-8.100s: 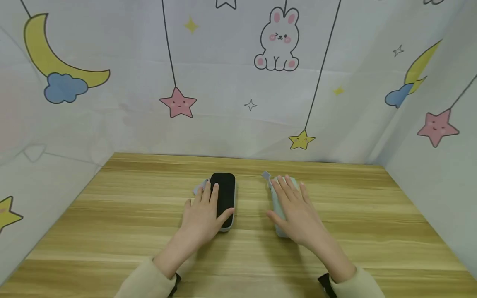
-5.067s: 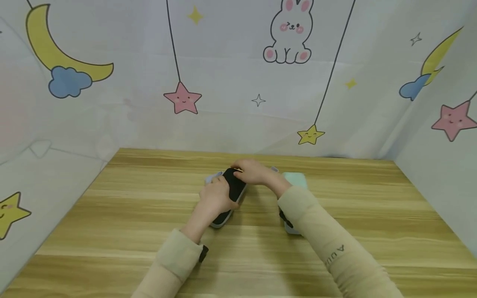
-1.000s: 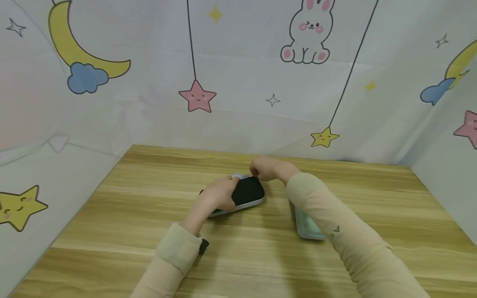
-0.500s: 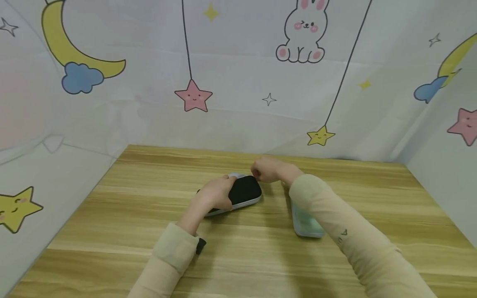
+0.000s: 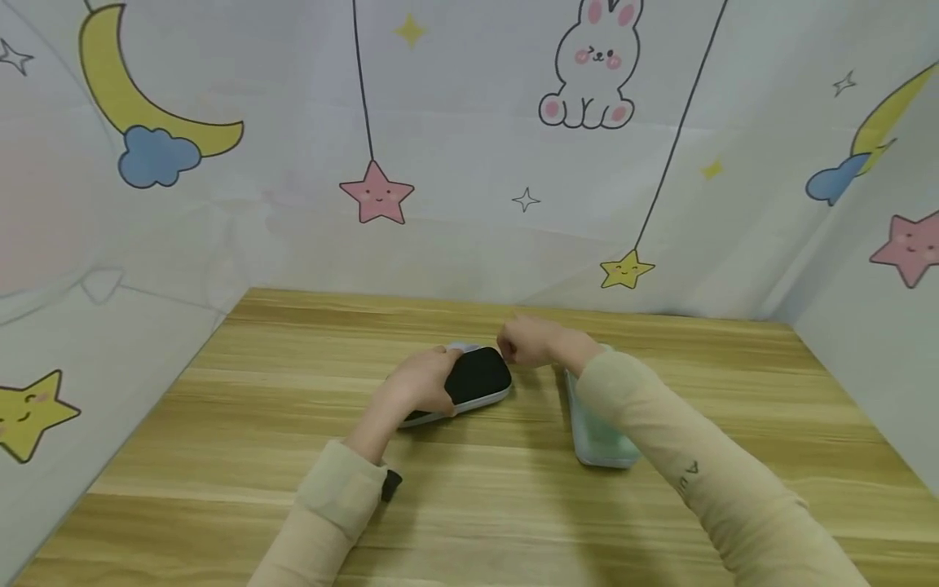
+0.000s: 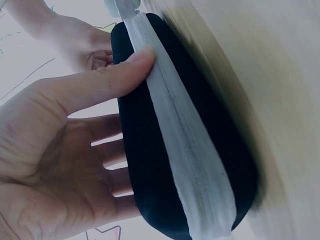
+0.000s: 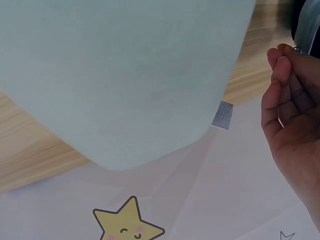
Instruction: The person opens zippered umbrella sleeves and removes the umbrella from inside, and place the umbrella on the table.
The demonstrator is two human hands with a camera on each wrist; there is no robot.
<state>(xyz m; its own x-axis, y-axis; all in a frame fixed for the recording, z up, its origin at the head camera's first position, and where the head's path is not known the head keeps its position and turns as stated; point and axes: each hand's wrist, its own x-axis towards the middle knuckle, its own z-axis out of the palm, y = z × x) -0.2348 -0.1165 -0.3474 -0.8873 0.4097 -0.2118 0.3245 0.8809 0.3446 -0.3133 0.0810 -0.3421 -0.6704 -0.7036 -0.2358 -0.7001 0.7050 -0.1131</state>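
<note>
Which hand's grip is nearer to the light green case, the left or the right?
Right. The right grip is just left of the light green case's far end. The left grip is farther left, on the black case.

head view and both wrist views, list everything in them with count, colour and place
black case: 1, black, on table, left of centre
zip band: 1, whitish, around black case
green case: 1, pale green, partly behind right sleeve
tabs: 2, greyish, one by each case
table: 1, wood-brown, below
cloth: whitish, around table
moons: 2, yellow, cloth sides
clouds: 2, blue, by moons
faced stars: 4, two pink, two yellow, cloth
rabbit: 1, white, cloth top
left hand: 1, bare, gripping black case
right hand: 1, bare, apparently pinching its zip
sleeves: 2, cream, forearms
</note>
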